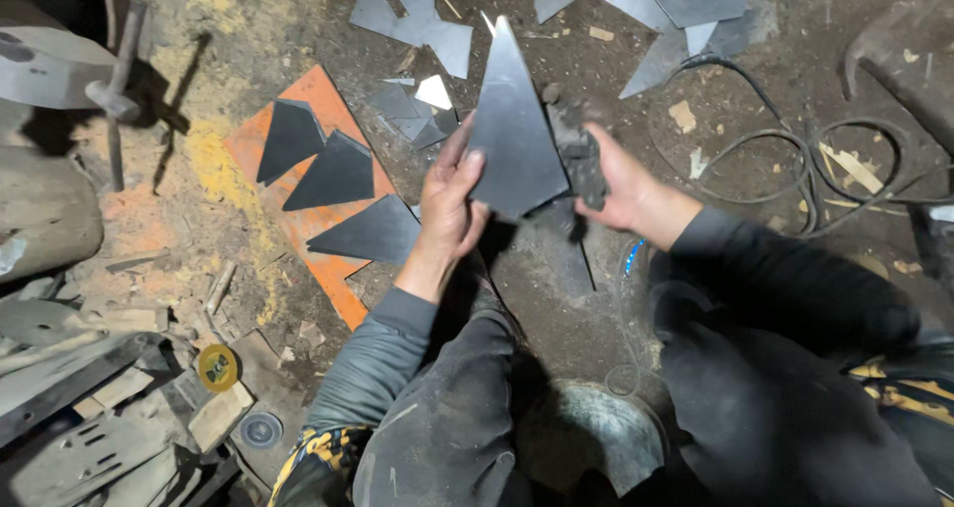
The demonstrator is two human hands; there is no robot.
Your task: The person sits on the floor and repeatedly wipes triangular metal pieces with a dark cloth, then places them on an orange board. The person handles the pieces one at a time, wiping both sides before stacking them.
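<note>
My left hand [452, 194] grips the left edge of a pointed, kite-shaped grey metal plate [512, 129] and holds it upright above the dirt floor. My right hand [616, 179] is closed on a dark, dirty tool or lump [581, 159] pressed against the plate's right edge. Both forearms wear dark sleeves. Three similar dark metal triangles [333, 174] lie on an orange board [288, 224] to the left of my hands.
Several cut sheet-metal offcuts [422, 20] lie on the ground at the top. Black cables [795, 154] loop at the right. A hammer-like tool [119, 80] stands at the upper left. Wood scraps and a yellow disc [217, 366] sit at the lower left, a metal bowl [596, 437] below.
</note>
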